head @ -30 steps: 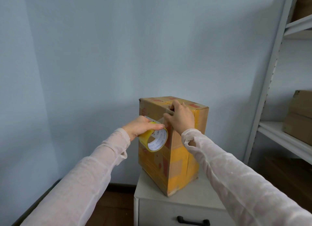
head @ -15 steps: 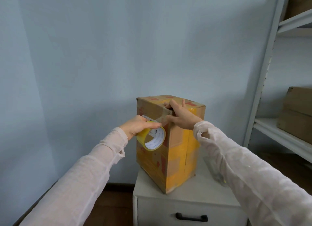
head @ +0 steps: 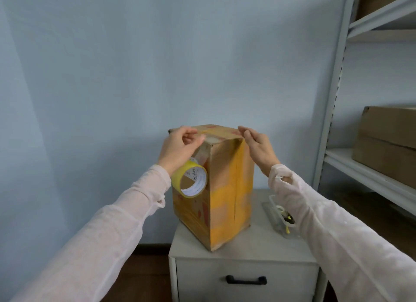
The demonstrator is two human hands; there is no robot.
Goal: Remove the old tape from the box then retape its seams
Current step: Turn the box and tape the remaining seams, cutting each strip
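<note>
A tall cardboard box (head: 227,189) with yellow tape patches stands upright on a white cabinet (head: 245,247). My left hand (head: 180,147) is at the box's top left edge, fingers curled and pinching a strip of tape there. The yellow tape roll (head: 190,181) hangs just below that hand against the box's left face. My right hand (head: 258,146) hovers at the top right edge, fingers straight, holding nothing. Whether it touches the box is unclear.
A clear plastic holder (head: 280,216) with small tools lies on the cabinet top right of the box. The cabinet drawer has a black handle (head: 246,280). A metal shelf rack (head: 333,99) with brown cartons (head: 391,141) stands at the right. A blue wall is close behind.
My left hand rose from the roll to the box's top left edge, and the roll now hangs below it. My right hand came off the top front edge and opened at the right.
</note>
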